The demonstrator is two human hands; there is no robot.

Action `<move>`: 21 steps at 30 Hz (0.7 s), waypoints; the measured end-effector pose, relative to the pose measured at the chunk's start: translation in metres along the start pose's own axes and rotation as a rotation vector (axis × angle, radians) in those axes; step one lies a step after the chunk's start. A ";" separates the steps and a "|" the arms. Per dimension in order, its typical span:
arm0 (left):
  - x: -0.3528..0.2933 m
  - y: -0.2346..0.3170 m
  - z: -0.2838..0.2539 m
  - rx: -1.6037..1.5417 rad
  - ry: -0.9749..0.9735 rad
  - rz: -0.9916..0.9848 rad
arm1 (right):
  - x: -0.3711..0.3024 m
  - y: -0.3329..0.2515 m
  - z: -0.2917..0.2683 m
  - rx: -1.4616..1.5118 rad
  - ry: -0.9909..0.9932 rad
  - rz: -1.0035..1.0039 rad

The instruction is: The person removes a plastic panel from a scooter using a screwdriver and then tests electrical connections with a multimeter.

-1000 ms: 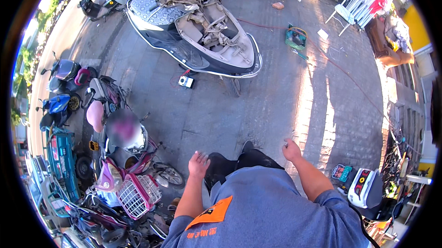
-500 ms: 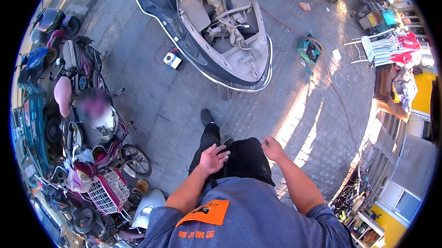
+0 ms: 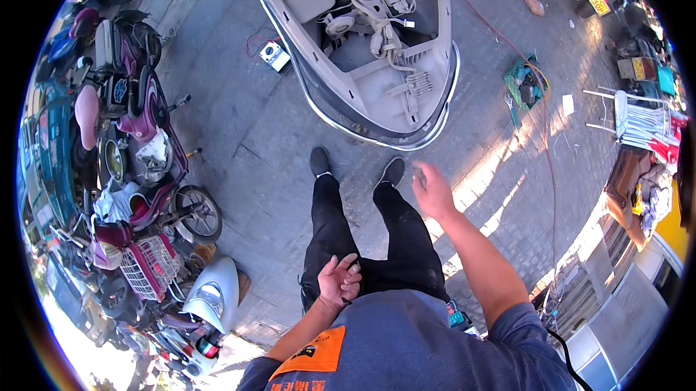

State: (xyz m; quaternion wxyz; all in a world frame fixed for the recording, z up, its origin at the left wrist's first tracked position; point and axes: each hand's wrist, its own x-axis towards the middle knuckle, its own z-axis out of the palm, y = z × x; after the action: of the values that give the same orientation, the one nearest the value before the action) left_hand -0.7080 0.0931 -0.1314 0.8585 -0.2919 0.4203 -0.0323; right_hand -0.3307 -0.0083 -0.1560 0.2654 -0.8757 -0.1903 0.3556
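Observation:
My left hand point(image 3: 339, 281) is held palm up above my left thigh, its fingers curled in. Whatever lies between those fingertips is too small to make out. My right hand point(image 3: 434, 191) reaches forward past my right knee, slightly blurred, with thumb and fingers apart and nothing visible in it. Ahead of both hands stands a scooter point(image 3: 368, 99) with its seat off. Its grey open body shows dusty wiring point(image 3: 377, 10) and a white connector point(image 3: 409, 24). Neither hand touches it.
A small white and blue boxed device point(image 3: 275, 56) with a red lead sits left of the scooter. Right of it lie a green bag of tools point(image 3: 523, 85) and a long reddish hose point(image 3: 549, 173). Parked scooters point(image 3: 148, 130) line the left; a chair point(image 3: 641, 119) stands right.
I have stepped closer to the scooter. My left hand has gone from open to curled. My right hand has swung forward, and its pinched fingers have parted.

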 end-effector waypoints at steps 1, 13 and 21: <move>0.017 -0.005 0.003 -0.055 -0.007 0.027 | 0.024 0.003 -0.011 -0.039 0.109 -0.137; 0.243 0.314 0.042 1.241 0.726 0.873 | 0.238 0.041 -0.058 -0.557 0.355 -0.673; 0.352 0.532 0.061 1.548 1.087 0.930 | 0.259 0.080 -0.009 -0.437 0.477 -0.725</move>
State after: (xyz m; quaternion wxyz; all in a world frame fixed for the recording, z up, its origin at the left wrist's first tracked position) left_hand -0.5371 0.4565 -0.6313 0.4347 0.5796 0.6840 -0.0856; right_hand -0.1375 0.0608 -0.3341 0.2183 -0.8453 -0.4874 -0.0185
